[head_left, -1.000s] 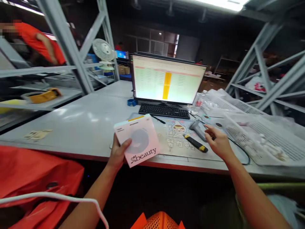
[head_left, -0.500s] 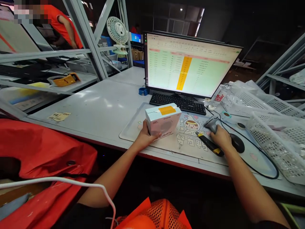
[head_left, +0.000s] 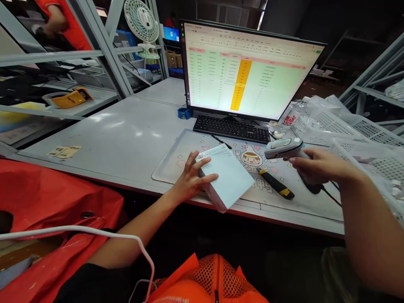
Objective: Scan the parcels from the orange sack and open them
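Note:
My left hand grips the left end of a small carton, its pale blue-white face turned up. A barcode label shows near my fingertips, and the carton tilts over the front edge of the desk mat. Above the mat, my right hand is wrapped round the handle of a grey barcode scanner, whose head points left toward the carton. Between the two hands lies a black and yellow utility knife. A black pen rests behind the carton.
A monitor showing a spreadsheet stands behind a black keyboard. White perforated baskets with plastic wrap line the right side. A blue tape roll sits left of the keyboard. Metal shelving, a fan and another person are at the left.
The carton has been turned from standing with its pink face showing to its pale face up. My right hand has lifted the scanner off the mat and aimed it leftward. The view has shifted slightly.

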Available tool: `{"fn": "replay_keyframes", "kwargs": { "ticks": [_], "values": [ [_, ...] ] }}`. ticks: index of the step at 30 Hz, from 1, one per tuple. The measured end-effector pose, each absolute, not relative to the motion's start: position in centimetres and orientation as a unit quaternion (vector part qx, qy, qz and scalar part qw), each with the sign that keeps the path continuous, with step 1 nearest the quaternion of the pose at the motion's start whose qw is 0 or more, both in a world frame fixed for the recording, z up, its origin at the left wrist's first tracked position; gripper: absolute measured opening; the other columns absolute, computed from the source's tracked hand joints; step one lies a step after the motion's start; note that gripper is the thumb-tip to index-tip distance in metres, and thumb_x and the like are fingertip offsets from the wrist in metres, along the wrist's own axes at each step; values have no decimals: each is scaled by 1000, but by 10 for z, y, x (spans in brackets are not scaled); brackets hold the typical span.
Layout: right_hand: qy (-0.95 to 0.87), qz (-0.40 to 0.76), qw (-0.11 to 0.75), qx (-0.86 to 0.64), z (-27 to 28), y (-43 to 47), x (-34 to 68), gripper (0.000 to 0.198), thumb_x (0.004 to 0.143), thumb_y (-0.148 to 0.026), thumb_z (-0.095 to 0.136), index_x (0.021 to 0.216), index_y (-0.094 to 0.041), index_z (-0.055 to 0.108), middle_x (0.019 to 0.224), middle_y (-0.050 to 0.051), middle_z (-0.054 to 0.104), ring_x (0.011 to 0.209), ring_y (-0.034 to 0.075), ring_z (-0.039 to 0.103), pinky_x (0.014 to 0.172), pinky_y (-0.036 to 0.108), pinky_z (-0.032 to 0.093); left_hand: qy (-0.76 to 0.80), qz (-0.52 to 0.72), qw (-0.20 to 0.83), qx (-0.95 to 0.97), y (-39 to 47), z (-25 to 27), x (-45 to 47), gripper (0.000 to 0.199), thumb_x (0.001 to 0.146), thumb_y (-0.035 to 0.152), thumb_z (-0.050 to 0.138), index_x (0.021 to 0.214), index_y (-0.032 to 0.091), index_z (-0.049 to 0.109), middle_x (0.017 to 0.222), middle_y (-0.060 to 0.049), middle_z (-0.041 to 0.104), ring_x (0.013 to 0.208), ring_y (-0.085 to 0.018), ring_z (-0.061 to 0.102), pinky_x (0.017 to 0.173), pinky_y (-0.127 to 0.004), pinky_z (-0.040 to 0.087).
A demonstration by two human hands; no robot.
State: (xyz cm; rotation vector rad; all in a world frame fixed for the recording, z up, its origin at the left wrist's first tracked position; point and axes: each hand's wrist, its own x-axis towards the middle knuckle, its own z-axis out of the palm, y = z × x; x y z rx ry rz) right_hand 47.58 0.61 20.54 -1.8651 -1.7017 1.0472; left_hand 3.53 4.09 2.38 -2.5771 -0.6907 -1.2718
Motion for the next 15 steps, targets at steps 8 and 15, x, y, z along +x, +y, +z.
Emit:
{"fn": "replay_keyframes", "kwargs": {
  "ticks": [8,15],
  "values": [
    [-608,517,180,-575,262,7,406,48,77,-57,93,74,-23,59,57,-6,45,40,7,38,33,22,27,-189,-440,52,-876,45,18,60,50,93,14,77,131,45,70,151,-2,52,165,-36,19,131,-64,36],
    [-674,473,120,-555,252,24,388,48,84,-66,85,87,-22,64,56,-5,51,38,9,42,31,22,30,-163,-468,60,-866,40,28,61,59,92,2,68,141,34,59,145,-11,53,163,-36,23,126,-62,43]
  ]
}}
